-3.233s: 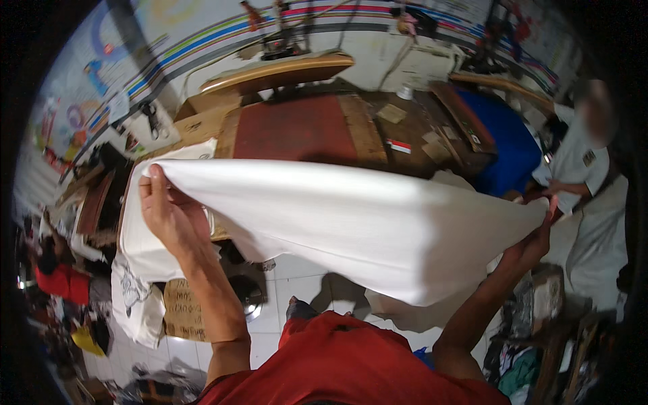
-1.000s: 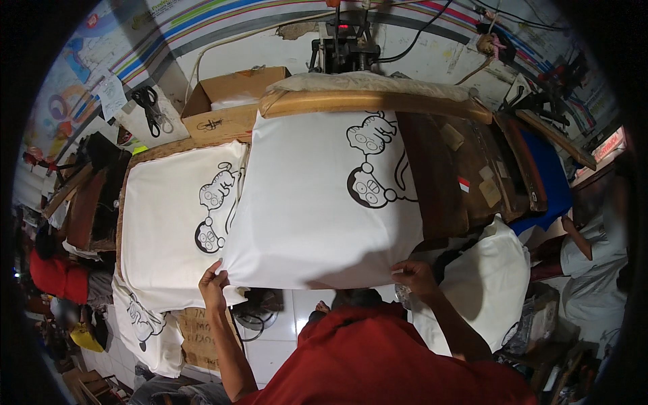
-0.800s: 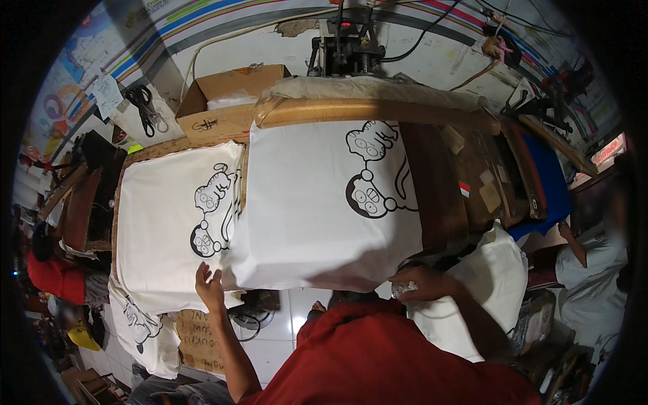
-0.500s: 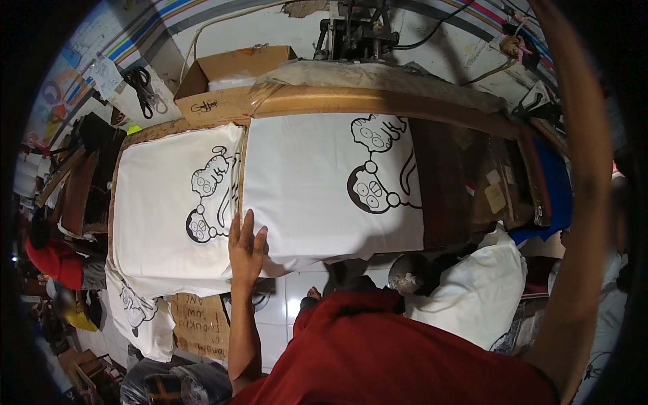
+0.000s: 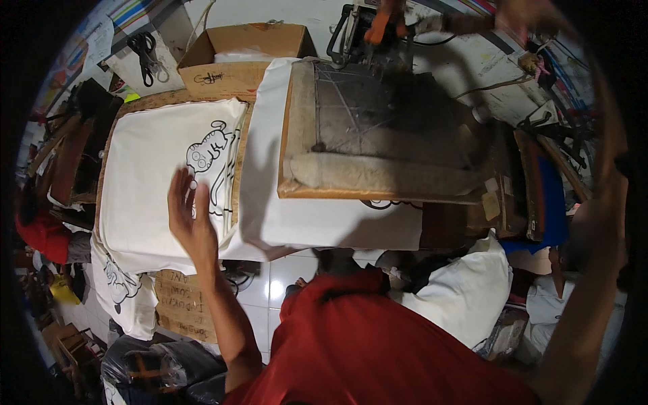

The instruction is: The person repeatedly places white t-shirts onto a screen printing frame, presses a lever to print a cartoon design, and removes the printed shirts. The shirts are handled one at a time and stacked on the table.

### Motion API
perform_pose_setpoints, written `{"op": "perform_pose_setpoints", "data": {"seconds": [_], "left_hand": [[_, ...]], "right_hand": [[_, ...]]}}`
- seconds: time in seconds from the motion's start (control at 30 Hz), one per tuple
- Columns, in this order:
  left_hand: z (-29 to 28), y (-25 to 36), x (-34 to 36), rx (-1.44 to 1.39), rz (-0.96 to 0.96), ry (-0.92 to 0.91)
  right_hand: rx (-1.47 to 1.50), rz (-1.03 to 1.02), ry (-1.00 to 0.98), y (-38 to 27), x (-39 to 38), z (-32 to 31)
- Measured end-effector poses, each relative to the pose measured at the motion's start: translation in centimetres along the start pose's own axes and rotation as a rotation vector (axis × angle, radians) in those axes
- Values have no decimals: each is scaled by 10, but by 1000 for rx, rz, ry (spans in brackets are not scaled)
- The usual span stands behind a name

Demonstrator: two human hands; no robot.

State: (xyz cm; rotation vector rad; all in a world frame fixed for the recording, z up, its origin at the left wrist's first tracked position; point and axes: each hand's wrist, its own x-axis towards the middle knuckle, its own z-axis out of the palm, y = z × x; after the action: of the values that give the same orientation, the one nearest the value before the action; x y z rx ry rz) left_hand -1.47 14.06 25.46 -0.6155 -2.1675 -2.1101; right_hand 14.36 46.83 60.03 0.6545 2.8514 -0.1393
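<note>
- Rising from the red-clad torso (image 5: 378, 337) at the lower edge: left forearm, bent up toward the work table.
- Lifted clear of the cloth it pressed flat 0.5 s ago: left hand (image 5: 192, 223), palm forward, all 5 fingers released and spread, grasping nothing, hovering over the near right corner of the printed shirt (image 5: 155, 182).
- Lying flat on the left board, unmoved: that white shirt, its black cartoon print (image 5: 209, 158) just beyond the fingertips.
- Newly covered on the centre board: the 2nd white shirt (image 5: 324, 226), only its near hem and a sliver of black outline showing.
- Brought down over it since 0.5 s ago: the wooden-framed printing screen (image 5: 385, 135), now resting flat on the shirt, mesh upward; judged ready for a print pass.
- Stretched up the right edge of the view and across the top: right arm, with the right hand (image 5: 523, 15) blurred near the machine head; possibly on a handle, but grip impossible to tell.
- Beyond, against the wall: open cardboard box (image 5: 243, 47) and black scissors (image 5: 145, 50).
</note>
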Motion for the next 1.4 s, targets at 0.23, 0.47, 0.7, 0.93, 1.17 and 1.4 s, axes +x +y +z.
{"op": "perform_pose_setpoints", "data": {"seconds": [0.23, 0.47, 0.7, 0.93, 1.17, 1.4], "left_hand": [[181, 121, 6, -185, 454, -669], [202, 90, -32, 245, 467, -865], [212, 75, -58, 147, 557, -590], [214, 58, -76, 23, 660, -515], [206, 70, -72, -31, 754, -285], [206, 62, -73, -57, 798, -283]], "right_hand": [[244, 50, -519, -18, 1, 163], [500, -24, -559, 2, 33, 276], [772, -121, -445, -52, 46, 348], [894, -416, -465, -165, 55, 392], [929, -687, -566, -278, 27, 428], [951, -786, -603, -327, 3, 448]]}}
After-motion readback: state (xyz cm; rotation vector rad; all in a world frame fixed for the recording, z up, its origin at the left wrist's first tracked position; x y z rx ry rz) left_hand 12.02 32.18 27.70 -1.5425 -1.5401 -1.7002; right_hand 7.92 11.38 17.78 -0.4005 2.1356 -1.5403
